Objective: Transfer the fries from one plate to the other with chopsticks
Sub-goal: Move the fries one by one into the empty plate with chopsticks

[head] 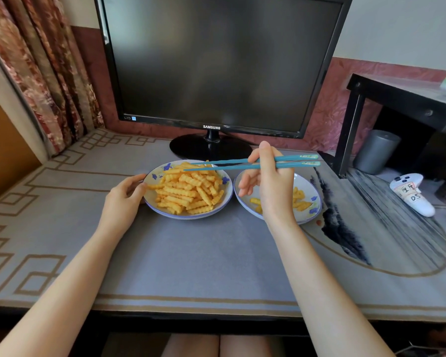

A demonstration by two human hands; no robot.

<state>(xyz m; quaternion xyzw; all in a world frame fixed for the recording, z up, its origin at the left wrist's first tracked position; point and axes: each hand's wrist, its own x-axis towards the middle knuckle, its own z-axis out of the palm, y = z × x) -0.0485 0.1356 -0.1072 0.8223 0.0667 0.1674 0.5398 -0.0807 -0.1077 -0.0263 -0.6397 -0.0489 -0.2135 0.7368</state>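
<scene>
Hands (124, 199) (271, 186) on plate (186, 216), chopsticks (232, 167)

A dark Samsung monitor (216, 63) stands behind, floral curtain (36, 68) at left, grey cylinder (376, 150) and white controller (411, 193) at right.

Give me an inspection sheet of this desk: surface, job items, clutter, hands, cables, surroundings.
Surface: grey patterned mat, lying flat.
Job's things: left plate heaped with fries; right plate holds only a few fries.
Clutter: white controller and grey cylinder at the right.
Hands: left hand holds the left plate's rim; right hand grips teal chopsticks, tips over the heap.
Cables: nothing seen.
Surroundings: dark monitor behind the plates, black shelf at right, curtain at left.
</scene>
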